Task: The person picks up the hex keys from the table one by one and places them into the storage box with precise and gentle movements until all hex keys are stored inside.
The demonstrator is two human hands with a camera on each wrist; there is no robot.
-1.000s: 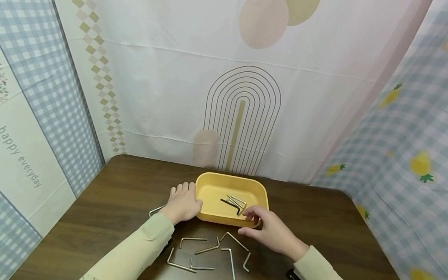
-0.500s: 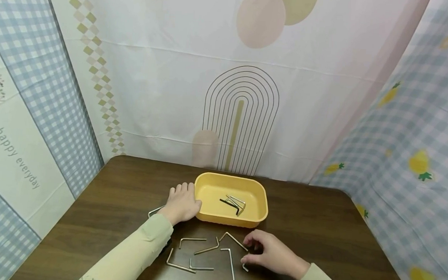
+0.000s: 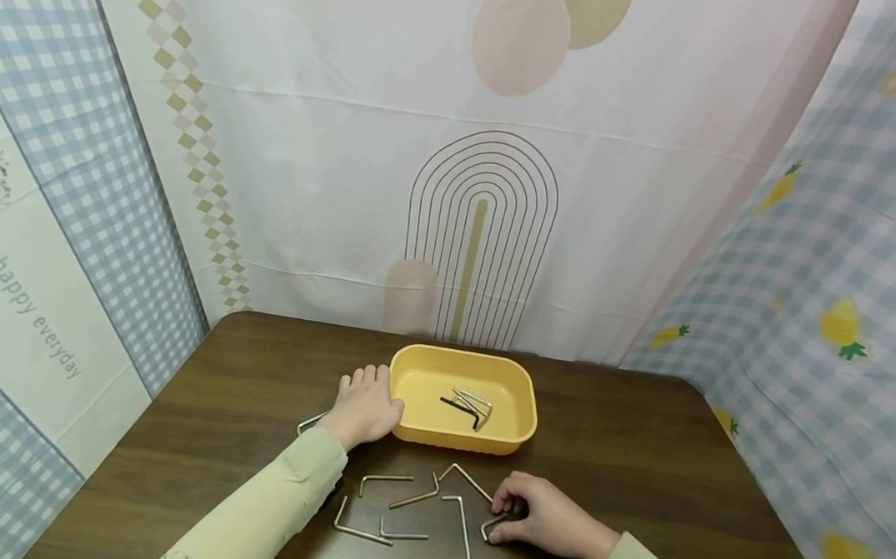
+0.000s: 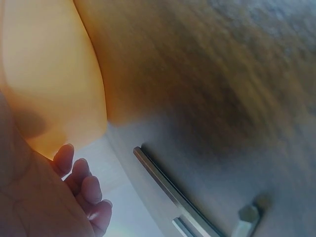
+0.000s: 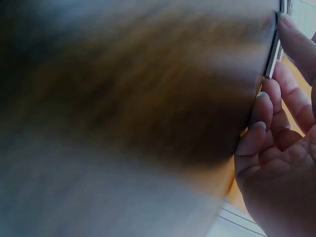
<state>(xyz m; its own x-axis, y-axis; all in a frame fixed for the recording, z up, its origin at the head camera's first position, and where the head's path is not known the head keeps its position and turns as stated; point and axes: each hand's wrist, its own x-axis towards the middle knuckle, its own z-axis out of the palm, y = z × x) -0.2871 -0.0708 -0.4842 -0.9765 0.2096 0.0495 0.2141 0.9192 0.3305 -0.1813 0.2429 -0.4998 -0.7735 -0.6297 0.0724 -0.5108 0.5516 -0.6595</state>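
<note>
Near the right front of the table, my right hand (image 3: 543, 517) pinches a short L-shaped hex key (image 3: 491, 527) between thumb and fingers. The right wrist view shows the thumb on one side of this hex key (image 5: 271, 52) and a finger close to its end. My left hand (image 3: 366, 405) rests against the left side of a yellow plastic bin (image 3: 456, 437), its thumb by the front left corner. The left wrist view has the left fingers (image 4: 91, 190) loosely bent beside the bin wall (image 4: 54, 74). Several hex keys, one of them black (image 3: 461, 408), lie inside the bin.
Several brass-coloured and silver hex keys lie on the brown table in front of the bin, among them a silver one (image 3: 463, 530) and a brass one (image 3: 362, 532). Another hex key (image 3: 311, 421) is partly hidden by the left wrist. A patterned cloth (image 3: 331, 199) hangs behind the table.
My right hand has moved from the bin's front right edge down toward me to the short hex key, which it now pinches and has turned slightly. The left hand stays at the bin.
</note>
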